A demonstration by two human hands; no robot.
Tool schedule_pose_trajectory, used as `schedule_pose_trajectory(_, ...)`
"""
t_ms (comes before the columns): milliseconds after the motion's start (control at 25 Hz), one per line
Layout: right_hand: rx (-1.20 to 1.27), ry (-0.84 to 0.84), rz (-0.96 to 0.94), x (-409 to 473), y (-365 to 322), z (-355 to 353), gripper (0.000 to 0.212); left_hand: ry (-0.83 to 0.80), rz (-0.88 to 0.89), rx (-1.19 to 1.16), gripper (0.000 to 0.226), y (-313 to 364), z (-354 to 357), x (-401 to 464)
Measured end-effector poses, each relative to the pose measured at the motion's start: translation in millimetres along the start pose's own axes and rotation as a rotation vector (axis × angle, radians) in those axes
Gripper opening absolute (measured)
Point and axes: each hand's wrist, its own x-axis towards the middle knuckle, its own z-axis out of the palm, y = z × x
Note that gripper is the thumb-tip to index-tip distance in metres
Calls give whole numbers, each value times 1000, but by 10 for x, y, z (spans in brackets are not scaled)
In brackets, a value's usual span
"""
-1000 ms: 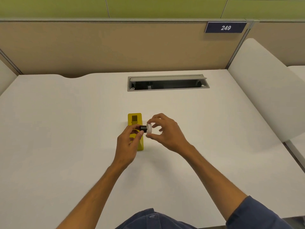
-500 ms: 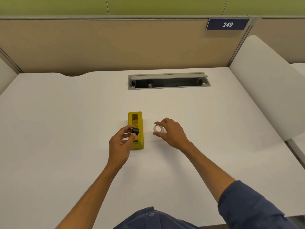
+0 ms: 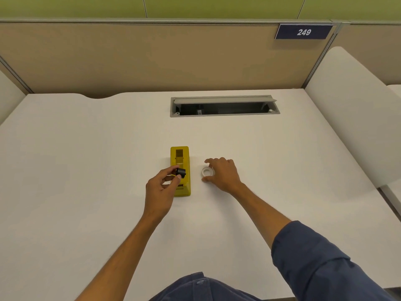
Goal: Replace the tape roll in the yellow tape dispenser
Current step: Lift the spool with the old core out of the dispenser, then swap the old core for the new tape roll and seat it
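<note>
The yellow tape dispenser [image 3: 180,170] stands lengthwise on the white desk [image 3: 86,170], its roll bay showing no roll. My left hand [image 3: 160,192] is just left of it and pinches a small black spool core [image 3: 181,172] above the bay. A small white tape roll [image 3: 207,172] lies flat on the desk to the right of the dispenser. My right hand [image 3: 223,173] hovers beside that roll, with index finger and thumb spread around it and a small gap at the fingertip.
An open grey cable tray [image 3: 224,106] is sunk into the desk behind the dispenser. Beige partition panels close off the back. A white side divider [image 3: 351,118] rises on the right.
My hands have drawn apart: the white roll came off the black core, moved right and down onto the desk. The left hand stayed over the dispenser with the core.
</note>
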Motion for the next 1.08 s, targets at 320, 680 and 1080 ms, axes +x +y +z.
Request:
schedule_pose_trajectory(320,253,87,22,-161,-82,-34,54,-12,-33,-22,28,56,-2,-20)
schedule_pose_trajectory(680,968,66,-15,-737,-608,-380,24,-118,49,-70,31,168,-12,-113)
schedule_pose_trajectory(1080,1007,75,-7,-798,-624,-428,22,-117,-30,-138,25,239,-20,-136)
